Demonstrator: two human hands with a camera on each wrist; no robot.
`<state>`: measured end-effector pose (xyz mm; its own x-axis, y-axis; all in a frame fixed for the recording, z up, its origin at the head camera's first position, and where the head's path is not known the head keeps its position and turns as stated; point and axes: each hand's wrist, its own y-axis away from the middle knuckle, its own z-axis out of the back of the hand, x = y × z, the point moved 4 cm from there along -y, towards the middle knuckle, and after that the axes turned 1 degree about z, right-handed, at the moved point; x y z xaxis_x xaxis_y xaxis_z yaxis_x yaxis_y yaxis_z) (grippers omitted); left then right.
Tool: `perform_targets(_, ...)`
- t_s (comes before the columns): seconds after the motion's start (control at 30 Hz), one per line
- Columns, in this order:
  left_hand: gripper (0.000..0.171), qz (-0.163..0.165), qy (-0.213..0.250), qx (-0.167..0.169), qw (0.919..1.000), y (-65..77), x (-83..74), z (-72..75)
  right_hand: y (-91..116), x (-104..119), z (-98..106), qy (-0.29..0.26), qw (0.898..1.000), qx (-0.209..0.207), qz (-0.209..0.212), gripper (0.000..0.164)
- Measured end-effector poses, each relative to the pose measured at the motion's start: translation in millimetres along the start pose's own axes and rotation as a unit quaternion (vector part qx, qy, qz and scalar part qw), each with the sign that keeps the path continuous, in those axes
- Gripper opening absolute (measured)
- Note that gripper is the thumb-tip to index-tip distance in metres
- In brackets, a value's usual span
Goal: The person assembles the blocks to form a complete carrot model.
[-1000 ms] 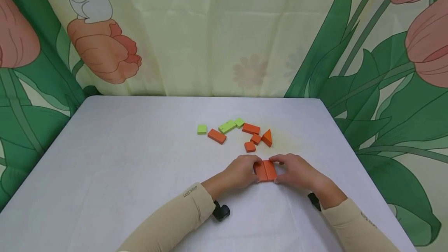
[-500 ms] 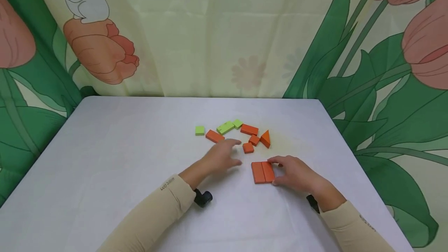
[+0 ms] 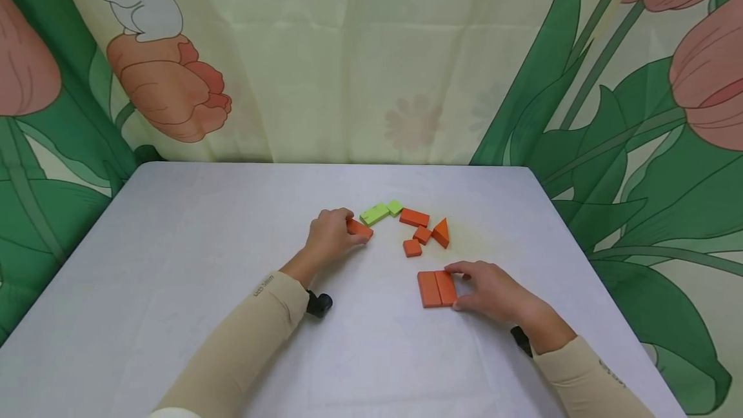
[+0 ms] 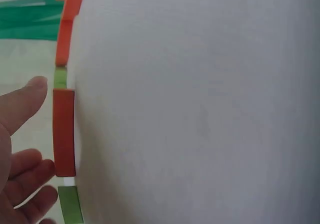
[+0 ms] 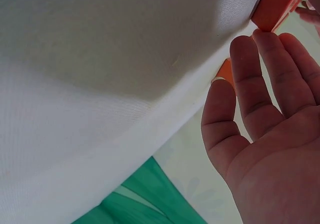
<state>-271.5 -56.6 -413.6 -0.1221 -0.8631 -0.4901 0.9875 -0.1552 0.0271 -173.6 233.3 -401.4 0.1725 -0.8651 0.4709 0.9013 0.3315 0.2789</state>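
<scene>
In the head view my left hand [image 3: 331,234] reaches around a long orange block [image 3: 360,229], a fingertip at its far side and the thumb at its near side. In the left wrist view the thumb stands apart from that block [image 4: 64,134], while fingertips come right to its lower end. My right hand [image 3: 490,289] holds the right one of two orange blocks lying side by side, thumb and index finger at its near and far ends [image 3: 445,288]. The left one of the pair [image 3: 429,289] lies flush against it, untouched by the left hand.
Behind lie a long green block [image 3: 374,214], a small green block [image 3: 395,207], another long orange block [image 3: 415,217], two small orange blocks [image 3: 422,235] and an orange triangle [image 3: 442,233]. A green block [image 4: 71,204] shows in the left wrist view. A white cloth [image 3: 203,244] covers the table.
My left hand has let go of the pair and moved left and away to the long orange block, covering the leftmost green one. The right hand stays at the pair.
</scene>
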Motion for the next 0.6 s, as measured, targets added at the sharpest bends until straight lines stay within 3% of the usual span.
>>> perform_targets(0.17, 0.054, 0.02, -0.05, -0.008, 0.9985, -3.3, -6.8, -3.6, -1.0, -1.3, 0.4, 0.004, 1.0, -0.001, 0.001, 0.061)
perform_targets(0.33, 0.051, 0.006, -0.032, 0.023, 0.9992, 1.7, -5.1, -3.0, -1.8, -1.1, 0.8, 0.002, 1.0, -0.002, 0.0, 0.061)
perform_targets(0.47, 0.052, -0.04, -0.015, 0.07, 0.9966, 20.6, -0.8, -7.2, -0.9, -0.5, 0.4, -0.001, 1.0, -0.005, 0.006, 0.061)
perform_targets(0.6, 0.053, -0.069, 0.037, 0.127, 0.9888, 48.6, -3.6, -12.6, 0.3, -0.8, -0.2, 0.0, 1.0, -0.003, 0.007, 0.062)
